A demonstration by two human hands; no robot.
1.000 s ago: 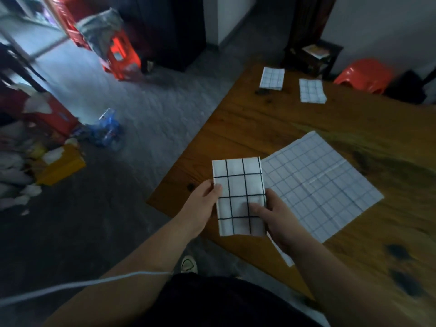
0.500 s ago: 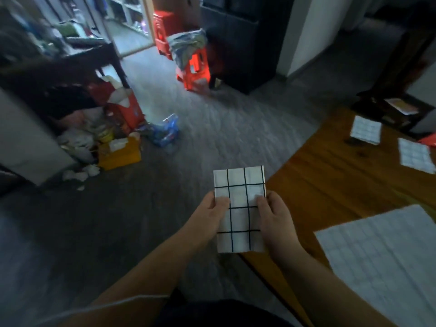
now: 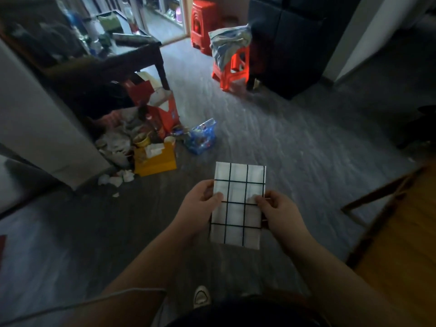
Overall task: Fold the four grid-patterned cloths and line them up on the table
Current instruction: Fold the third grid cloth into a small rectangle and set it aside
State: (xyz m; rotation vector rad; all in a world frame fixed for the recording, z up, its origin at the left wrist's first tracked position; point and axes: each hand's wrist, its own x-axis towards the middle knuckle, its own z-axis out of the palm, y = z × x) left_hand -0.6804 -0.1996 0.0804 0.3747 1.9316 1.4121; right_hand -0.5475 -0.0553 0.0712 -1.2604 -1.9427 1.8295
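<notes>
A folded white cloth with a black grid is held flat in the air above the grey floor, left of the table. My left hand pinches its left edge and my right hand pinches its right edge, thumbs on top. Only a corner of the wooden table shows at the right edge. The other grid cloths are out of view.
A pile of rubbish with a yellow box and a blue bag lies on the floor ahead left. Beyond it stand a dark low table, red stools with draped cloth, and a dark cabinet.
The view has swung left, away from the table. The unfolded cloth and the two folded cloths on the table have left the view. Both hands still hold the folded cloth.
</notes>
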